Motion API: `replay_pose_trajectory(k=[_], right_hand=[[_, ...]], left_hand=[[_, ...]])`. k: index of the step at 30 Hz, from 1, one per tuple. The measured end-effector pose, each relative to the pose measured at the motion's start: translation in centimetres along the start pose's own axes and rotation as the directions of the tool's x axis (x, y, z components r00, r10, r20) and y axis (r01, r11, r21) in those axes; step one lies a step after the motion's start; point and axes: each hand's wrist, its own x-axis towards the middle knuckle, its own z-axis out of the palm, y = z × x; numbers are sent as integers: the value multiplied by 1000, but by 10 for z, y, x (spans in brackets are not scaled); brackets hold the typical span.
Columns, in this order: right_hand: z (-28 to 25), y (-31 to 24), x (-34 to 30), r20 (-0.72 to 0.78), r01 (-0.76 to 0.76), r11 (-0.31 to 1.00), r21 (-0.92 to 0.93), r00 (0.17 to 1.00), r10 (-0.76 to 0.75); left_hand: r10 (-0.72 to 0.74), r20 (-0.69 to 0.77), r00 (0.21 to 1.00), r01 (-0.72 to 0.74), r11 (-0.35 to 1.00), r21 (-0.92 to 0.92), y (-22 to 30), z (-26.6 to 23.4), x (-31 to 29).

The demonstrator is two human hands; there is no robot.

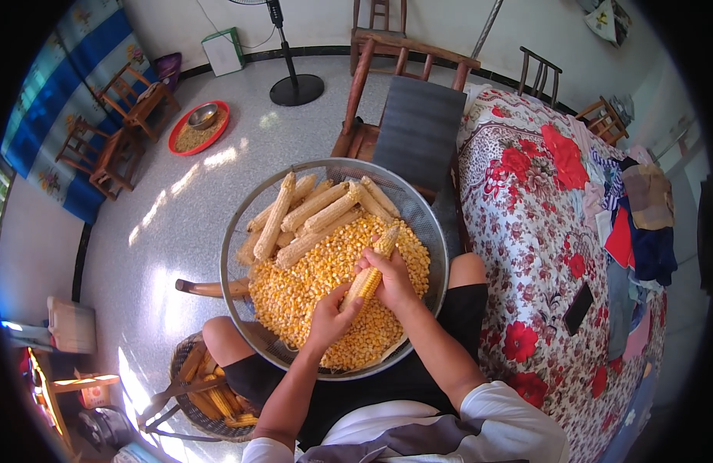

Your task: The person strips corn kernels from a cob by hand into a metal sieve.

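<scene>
Both of my hands grip one ear of corn (364,287), tilted with its top up and to the right. My left hand (332,315) is closed round its lower end. My right hand (391,279) wraps the upper part, fingers partly hidden behind it. Yellow kernels remain along the lower part, while the top looks paler and stripped. Beneath the hands, a large round metal mesh sieve (226,287) rests across my lap. Loose yellow kernels (310,289) cover much of its inside. Several bare cobs (325,207) are piled along its far side.
At my lower left stands a wicker basket (193,401) of corn ears. A wooden chair (418,131) with a dark cloth is just beyond the sieve. To the right is a flowered bed (518,339) with a phone (579,309) and clothes. A red tray (217,139) and a fan (296,89) stand farther off.
</scene>
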Motion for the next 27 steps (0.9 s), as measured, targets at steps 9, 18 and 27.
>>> replay_pose_trajectory(k=[9,18,27], right_hand=[[7,-7,-2,27,-106,962,252,994,102],[-5,6,1,-24,3,992,-129,1000,-6],[12,-2,-8,33,-55,991,-120,998,60]], left_hand=[[-147,-7,989,145,981,-127,11,-2,-2],[72,5,997,-72,992,101,-4,3,1],[-144,-31,989,134,967,-216,4,-1,-1]])
